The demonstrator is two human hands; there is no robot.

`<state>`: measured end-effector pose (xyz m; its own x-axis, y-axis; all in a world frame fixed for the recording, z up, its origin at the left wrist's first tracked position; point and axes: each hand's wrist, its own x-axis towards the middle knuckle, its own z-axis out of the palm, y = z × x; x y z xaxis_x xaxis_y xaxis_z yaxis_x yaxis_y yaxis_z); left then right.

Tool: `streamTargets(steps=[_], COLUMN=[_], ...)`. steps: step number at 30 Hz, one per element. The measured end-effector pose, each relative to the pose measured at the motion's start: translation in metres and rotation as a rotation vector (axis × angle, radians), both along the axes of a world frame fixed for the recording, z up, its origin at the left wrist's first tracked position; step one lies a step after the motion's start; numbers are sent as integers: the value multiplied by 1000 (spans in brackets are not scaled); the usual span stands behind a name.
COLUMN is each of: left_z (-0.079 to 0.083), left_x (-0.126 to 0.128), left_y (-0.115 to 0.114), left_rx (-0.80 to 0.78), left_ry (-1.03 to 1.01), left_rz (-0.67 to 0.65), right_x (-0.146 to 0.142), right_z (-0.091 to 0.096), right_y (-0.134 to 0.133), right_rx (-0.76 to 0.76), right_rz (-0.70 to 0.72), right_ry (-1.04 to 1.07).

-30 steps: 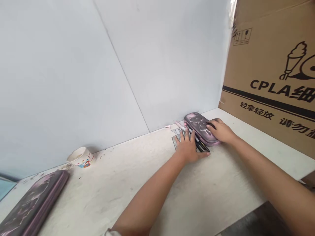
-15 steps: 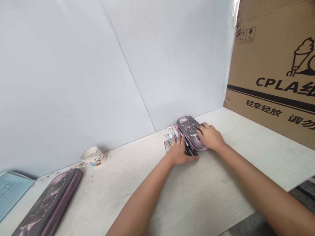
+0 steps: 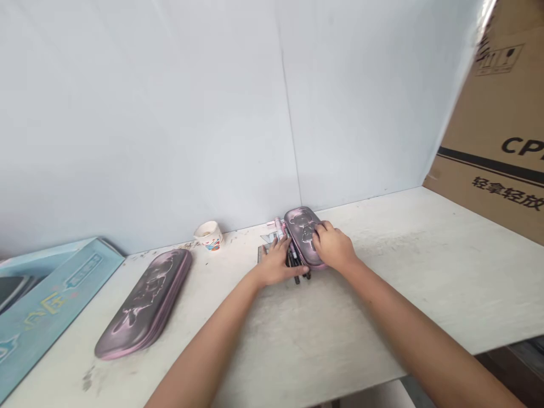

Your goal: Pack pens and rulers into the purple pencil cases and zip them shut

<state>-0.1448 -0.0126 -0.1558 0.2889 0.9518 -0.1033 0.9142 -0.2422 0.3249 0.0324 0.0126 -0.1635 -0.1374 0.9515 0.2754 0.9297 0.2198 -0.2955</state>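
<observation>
A dark pencil case with a pink rim and marbled pink pattern (image 3: 301, 233) lies on the white table (image 3: 374, 306) against the wall. My right hand (image 3: 334, 246) sits on top of it, fingers curled over its surface. My left hand (image 3: 276, 262) lies just to its left, against a bundle of black pens (image 3: 294, 262). Behind those fingers, a clear plastic set square (image 3: 267, 238) and pink markers (image 3: 279, 228) show in part. Much of the bundle is hidden by my hands.
A second pink-rimmed dark case (image 3: 144, 303) lies to the left, beside a small paper cup (image 3: 208, 235). A pale blue box (image 3: 51, 300) sits at the far left table edge. A cardboard carton (image 3: 488, 130) stands at right, with a white wall behind.
The view has swung left and back, showing more of the table and blue box. Both hands stay at the case and pens, with no clear shift between them.
</observation>
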Motion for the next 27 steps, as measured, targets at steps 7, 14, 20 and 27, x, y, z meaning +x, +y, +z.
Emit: streamTargets(steps=[7, 14, 20, 27], left_z=[-10, 14, 44, 50], left_x=[27, 53, 59, 19], left_y=[5, 1, -12, -36], left_rx=[264, 303, 544, 968], left_ry=[-143, -783, -910, -139], left_rz=[171, 85, 207, 320], right_x=[12, 20, 13, 16], right_z=[-10, -5, 7, 1], right_y=[-1, -6, -24, -26], right_rx=[-69, 310, 511, 535], right_rz=[-11, 63, 311, 250], right_ry=[277, 696, 768, 714])
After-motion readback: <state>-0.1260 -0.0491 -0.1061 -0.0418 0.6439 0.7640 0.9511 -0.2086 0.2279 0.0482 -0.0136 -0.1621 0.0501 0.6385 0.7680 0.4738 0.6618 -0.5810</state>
